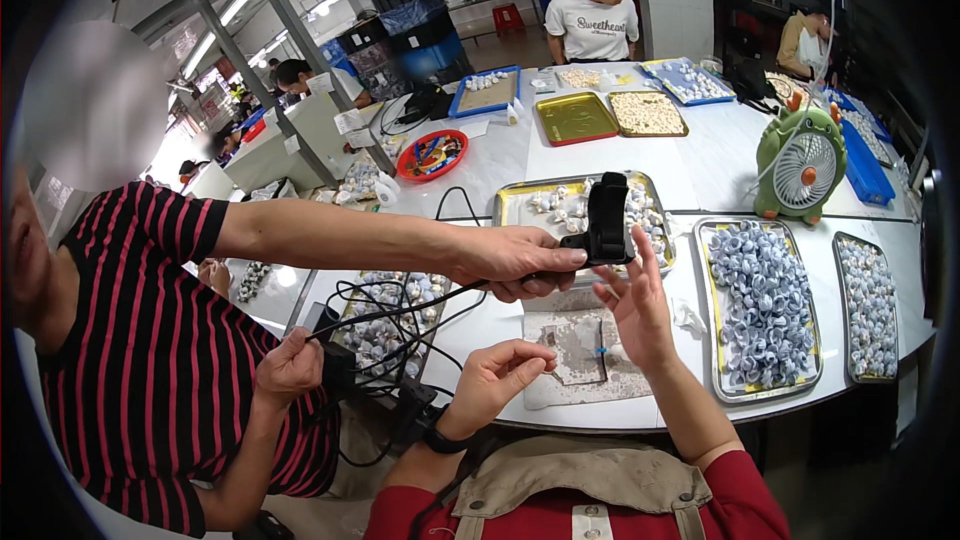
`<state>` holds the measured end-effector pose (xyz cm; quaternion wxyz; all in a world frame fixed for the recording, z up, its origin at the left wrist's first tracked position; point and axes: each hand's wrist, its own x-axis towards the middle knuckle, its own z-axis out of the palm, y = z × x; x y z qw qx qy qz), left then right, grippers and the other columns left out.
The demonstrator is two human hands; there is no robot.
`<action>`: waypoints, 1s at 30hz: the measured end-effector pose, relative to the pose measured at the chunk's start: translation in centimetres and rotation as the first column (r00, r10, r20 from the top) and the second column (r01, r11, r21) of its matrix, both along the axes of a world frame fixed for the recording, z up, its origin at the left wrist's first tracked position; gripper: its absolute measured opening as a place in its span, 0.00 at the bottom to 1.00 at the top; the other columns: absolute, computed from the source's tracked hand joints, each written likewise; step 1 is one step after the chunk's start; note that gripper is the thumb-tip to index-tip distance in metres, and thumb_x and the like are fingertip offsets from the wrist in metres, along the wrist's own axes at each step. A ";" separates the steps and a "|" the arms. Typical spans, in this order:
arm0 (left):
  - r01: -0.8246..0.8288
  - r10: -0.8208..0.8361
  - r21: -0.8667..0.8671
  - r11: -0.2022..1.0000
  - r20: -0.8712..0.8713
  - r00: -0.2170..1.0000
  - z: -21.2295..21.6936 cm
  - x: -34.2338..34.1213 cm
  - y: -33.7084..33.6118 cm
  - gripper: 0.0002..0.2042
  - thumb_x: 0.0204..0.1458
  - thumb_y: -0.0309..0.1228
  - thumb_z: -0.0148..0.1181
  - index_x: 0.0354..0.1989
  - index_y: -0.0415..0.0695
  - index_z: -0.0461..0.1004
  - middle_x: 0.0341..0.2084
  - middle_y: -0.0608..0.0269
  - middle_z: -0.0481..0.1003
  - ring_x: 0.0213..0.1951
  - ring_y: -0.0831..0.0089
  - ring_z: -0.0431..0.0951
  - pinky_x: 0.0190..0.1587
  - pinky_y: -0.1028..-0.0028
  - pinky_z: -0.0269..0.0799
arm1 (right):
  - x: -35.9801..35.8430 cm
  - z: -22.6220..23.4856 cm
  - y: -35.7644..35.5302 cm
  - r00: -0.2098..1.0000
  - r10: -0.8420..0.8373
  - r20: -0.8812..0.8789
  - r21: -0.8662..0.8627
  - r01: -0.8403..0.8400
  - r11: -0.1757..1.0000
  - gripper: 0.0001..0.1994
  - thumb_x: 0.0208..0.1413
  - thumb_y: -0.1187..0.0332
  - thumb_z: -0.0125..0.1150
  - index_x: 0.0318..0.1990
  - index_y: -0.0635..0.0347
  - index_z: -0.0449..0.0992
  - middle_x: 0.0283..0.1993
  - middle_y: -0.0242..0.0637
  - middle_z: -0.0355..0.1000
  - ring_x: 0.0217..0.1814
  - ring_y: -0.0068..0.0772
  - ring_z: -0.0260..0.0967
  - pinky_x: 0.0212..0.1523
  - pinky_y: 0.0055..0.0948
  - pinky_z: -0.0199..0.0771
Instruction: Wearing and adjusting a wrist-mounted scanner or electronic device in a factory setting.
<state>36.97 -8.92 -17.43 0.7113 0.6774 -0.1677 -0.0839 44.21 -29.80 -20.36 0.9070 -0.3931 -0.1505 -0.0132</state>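
Over the front of the table, my left hand [497,383] has its fingers curled and thumb close to the index finger; whatever may be between them is too small to make out. A black band sits on my left wrist. My right hand [640,315] is raised with fingers spread, just below and beside a black strap device [607,220]. A co-worker's hand [525,258] grips that device from the left, while the co-worker's other hand [290,368] holds a black cable [400,315]. Beneath my hands lies a stained, light-coloured board [560,395] with a thin dark-edged plate.
Trays of small grey-white rounded pieces [762,305] stand to the right, with another tray [510,205] behind the device. A green fan [803,162] stands at the back right. A red basin [432,154] sits at the back left. The striped-shirted co-worker [170,340] stands close on my left.
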 end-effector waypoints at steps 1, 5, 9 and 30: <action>0.009 -0.009 -0.008 1.000 -0.021 1.000 0.0 0.0 -0.2 0.08 0.55 0.25 0.55 0.41 0.35 0.74 0.35 0.62 0.76 0.40 0.78 0.75 0.45 0.80 0.69 | 0.3 1.3 -0.3 0.999 -0.027 0.031 -0.055 0.029 0.998 0.47 0.49 0.45 0.62 0.68 0.50 0.39 0.66 0.41 0.45 0.59 0.30 0.58 0.55 0.31 0.61; 0.041 -0.040 0.014 0.999 -0.051 0.998 -0.3 0.5 -1.3 0.08 0.55 0.25 0.55 0.41 0.35 0.74 0.35 0.62 0.76 0.40 0.78 0.75 0.46 0.80 0.69 | 1.1 3.0 -0.8 0.994 -0.017 0.110 -0.130 0.031 0.991 0.41 0.49 0.58 0.65 0.66 0.54 0.46 0.61 0.41 0.55 0.57 0.26 0.59 0.56 0.31 0.61; 0.058 -0.058 -0.012 0.998 -0.073 0.996 -1.0 0.9 -2.0 0.11 0.55 0.25 0.54 0.45 0.34 0.71 0.39 0.59 0.75 0.42 0.75 0.74 0.48 0.75 0.69 | 1.3 2.5 -1.4 1.000 0.008 0.023 -0.072 -0.006 0.997 0.29 0.49 0.72 0.64 0.58 0.56 0.57 0.53 0.36 0.63 0.54 0.25 0.62 0.55 0.29 0.62; 0.030 -0.028 -0.128 0.991 0.018 0.999 0.2 1.3 -3.8 0.10 0.55 0.23 0.54 0.44 0.35 0.72 0.37 0.58 0.75 0.42 0.73 0.75 0.48 0.75 0.69 | 0.7 1.6 -3.5 0.994 -0.041 0.101 -0.023 0.043 0.999 0.32 0.43 0.80 0.66 0.56 0.52 0.59 0.53 0.33 0.63 0.55 0.25 0.63 0.55 0.27 0.64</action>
